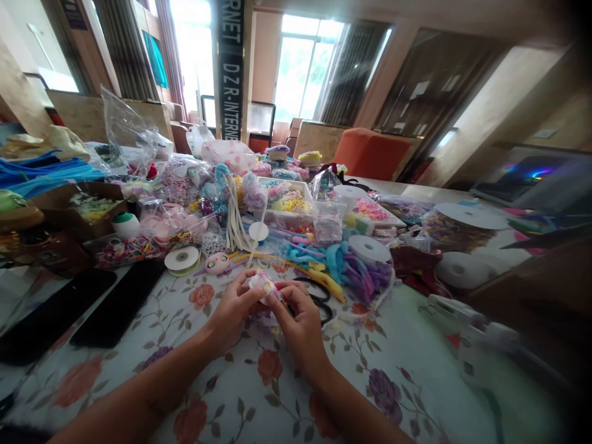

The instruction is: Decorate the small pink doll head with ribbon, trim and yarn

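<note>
My left hand (pixel 234 306) and my right hand (pixel 300 316) meet above the flowered tablecloth, both with fingers closed on a small white and pastel decorated piece (pixel 263 282). Its exact kind is too small to make out. Black-handled scissors (pixel 327 313) lie just beyond my right hand, partly hidden by it. Something purple and pale shows beneath the hands, mostly covered. Past my left fingers is a pink doll head (pixel 216 264) with green eyes. Yellow fuzzy stems (pixel 319 276) run behind the scissors.
Two black phones (pixel 118 305) lie at the left. Ribbon spools (pixel 182 260), bagged beads (pixel 132 248), white trays (pixel 303 213) and blue and purple fuzzy stems (pixel 340 262) crowd the far side. A white glue gun (pixel 481 339) rests at the right.
</note>
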`<state>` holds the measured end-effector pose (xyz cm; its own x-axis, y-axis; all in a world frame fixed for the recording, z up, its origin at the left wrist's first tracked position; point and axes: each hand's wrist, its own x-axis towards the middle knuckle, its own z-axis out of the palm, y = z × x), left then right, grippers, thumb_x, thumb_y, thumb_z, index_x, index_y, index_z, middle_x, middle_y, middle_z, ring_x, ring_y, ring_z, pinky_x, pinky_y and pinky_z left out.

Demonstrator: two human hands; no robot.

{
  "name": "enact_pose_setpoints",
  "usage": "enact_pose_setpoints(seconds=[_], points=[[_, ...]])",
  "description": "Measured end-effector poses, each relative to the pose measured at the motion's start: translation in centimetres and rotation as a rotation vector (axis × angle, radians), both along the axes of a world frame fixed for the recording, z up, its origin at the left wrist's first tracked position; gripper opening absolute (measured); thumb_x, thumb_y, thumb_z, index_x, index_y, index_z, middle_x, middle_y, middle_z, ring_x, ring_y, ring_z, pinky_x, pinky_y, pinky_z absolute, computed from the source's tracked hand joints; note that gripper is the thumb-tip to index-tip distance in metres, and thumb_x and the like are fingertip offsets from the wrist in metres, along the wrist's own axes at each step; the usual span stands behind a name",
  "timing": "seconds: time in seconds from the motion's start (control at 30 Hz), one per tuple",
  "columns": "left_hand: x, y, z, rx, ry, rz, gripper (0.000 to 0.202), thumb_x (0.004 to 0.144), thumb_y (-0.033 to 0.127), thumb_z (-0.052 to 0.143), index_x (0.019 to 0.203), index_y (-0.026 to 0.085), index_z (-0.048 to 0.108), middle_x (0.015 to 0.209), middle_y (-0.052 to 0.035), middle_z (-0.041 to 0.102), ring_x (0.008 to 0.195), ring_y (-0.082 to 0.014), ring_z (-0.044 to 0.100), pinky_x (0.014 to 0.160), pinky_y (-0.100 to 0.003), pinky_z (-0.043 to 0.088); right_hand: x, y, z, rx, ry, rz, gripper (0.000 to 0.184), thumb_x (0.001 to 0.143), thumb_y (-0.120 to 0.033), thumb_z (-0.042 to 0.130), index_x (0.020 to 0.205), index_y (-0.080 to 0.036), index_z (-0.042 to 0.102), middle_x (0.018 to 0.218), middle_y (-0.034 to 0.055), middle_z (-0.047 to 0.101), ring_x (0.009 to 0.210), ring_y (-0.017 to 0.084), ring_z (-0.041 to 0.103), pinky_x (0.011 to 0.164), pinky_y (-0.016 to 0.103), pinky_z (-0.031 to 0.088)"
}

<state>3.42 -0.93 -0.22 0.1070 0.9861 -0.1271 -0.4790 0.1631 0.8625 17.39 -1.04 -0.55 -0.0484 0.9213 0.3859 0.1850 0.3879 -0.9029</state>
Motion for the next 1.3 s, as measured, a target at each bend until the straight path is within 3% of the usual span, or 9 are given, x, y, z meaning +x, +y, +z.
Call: enact_pose_setpoints(seconds=[0.27, 0.53, 1.0, 1.3], points=[[-0.2, 0.0, -0.6, 0.127, 0.183, 0.060, 0.044, 0.080, 0.033, 0.069, 0.118, 0.018, 0.053, 0.092, -0.0053, 0.068, 0.081, -0.0185, 0.064, 0.072, -0.029, 0.051, 0.0, 0.0, -0.4, -0.013, 0.104, 0.018, 0.023, 0.084, -0.035, 0.070, 0.071, -0.019, 0.059, 0.098, 0.0066, 0.063, 0.092, 0.021, 0.062, 0.084, 0.034, 0.048], [-0.1, -0.1, -0.2, 0.152, 0.153, 0.076, 0.044, 0.074, 0.029, 0.075, 0.115, 0.019, 0.060, 0.103, -0.0066, 0.068, 0.088, -0.0197, 0.063, 0.073, -0.027, 0.052, 0.0, 0.2, -0.6, -0.060, 0.198, 0.004, 0.024, 0.080, -0.037, 0.074, 0.072, -0.019, 0.060, 0.099, 0.0064, 0.057, 0.093, 0.020, 0.058, 0.083, 0.032, 0.049], [0.0, -0.3, 0.8, 0.131, 0.119, 0.050, 0.049, 0.072, 0.033, 0.078, 0.116, 0.015, 0.064, 0.095, -0.0076, 0.070, 0.082, -0.0205, 0.065, 0.072, -0.029, 0.053, 0.0, 0.1, -0.4, -0.084, 0.177, 0.037, 0.027, 0.080, -0.039, 0.073, 0.071, -0.018, 0.059, 0.104, 0.0079, 0.056, 0.098, 0.022, 0.058, 0.084, 0.033, 0.049], [-0.2, -0.3, 0.0, 0.215, 0.012, 0.018, 0.045, 0.074, 0.032, 0.077, 0.115, 0.024, 0.060, 0.094, -0.0045, 0.070, 0.079, -0.0183, 0.066, 0.069, -0.028, 0.053, -0.3, -0.1, -0.3, -0.004, 0.262, -0.001, 0.028, 0.077, -0.035, 0.075, 0.079, -0.021, 0.051, 0.100, 0.0046, 0.055, 0.098, 0.021, 0.055, 0.080, 0.032, 0.048]])
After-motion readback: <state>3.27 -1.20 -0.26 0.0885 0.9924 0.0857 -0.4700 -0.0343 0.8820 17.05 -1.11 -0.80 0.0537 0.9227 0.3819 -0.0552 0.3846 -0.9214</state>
